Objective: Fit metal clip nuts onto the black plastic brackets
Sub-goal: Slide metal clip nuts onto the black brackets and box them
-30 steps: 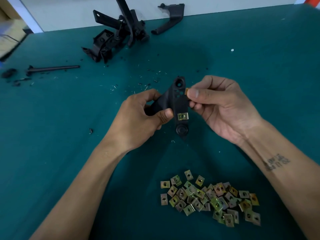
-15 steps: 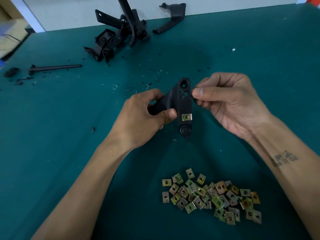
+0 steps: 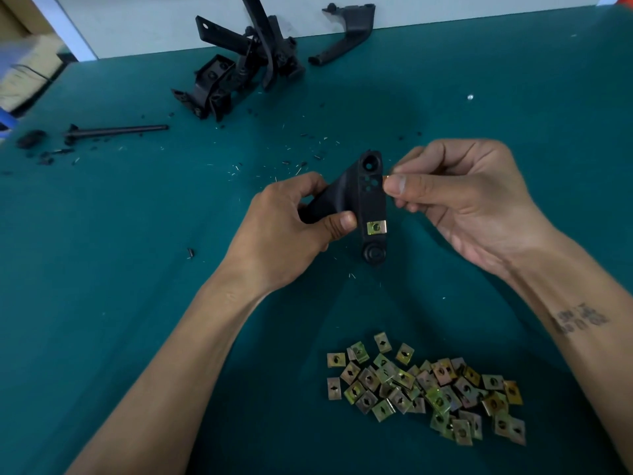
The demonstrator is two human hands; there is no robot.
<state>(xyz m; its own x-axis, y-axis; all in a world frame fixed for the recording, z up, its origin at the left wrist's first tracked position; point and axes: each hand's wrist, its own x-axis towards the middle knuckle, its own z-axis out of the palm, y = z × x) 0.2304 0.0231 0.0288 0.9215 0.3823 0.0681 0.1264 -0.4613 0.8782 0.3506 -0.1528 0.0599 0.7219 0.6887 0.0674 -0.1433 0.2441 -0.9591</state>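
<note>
Held above the counter point(image 3: 102, 303): a black bracket point(image 3: 371, 200), long axis running near to far, upright in the view, slightly tilted. Left hand point(image 3: 287, 234) wrapped round the bracket's side arm, thumb pressed on the front face, grip curled tight on the plastic. One clip nut point(image 3: 376, 227) already seated on the lower right edge, just above the round boss. Right hand point(image 3: 472, 200) just right of the bracket's upper edge, thumb and forefinger pinching a second clip nut point(image 3: 386, 178), only a sliver of gold showing at the fingertips. Touching the edge or a hair apart: cannot tell. Coming move, by judgement: a short slide leftward, across the long axis, onto the edge beside the cluster of small holes. Right hand the nearer one for that.

Teal counter, littered with fine shavings and black crumbs. Pile of clip nuts point(image 3: 428, 389) near the body, below both hands. Heap of black brackets point(image 3: 239, 70) at the far edge, another bracket point(image 3: 346, 32) beside it, a black rod point(image 3: 116, 131) far left.
</note>
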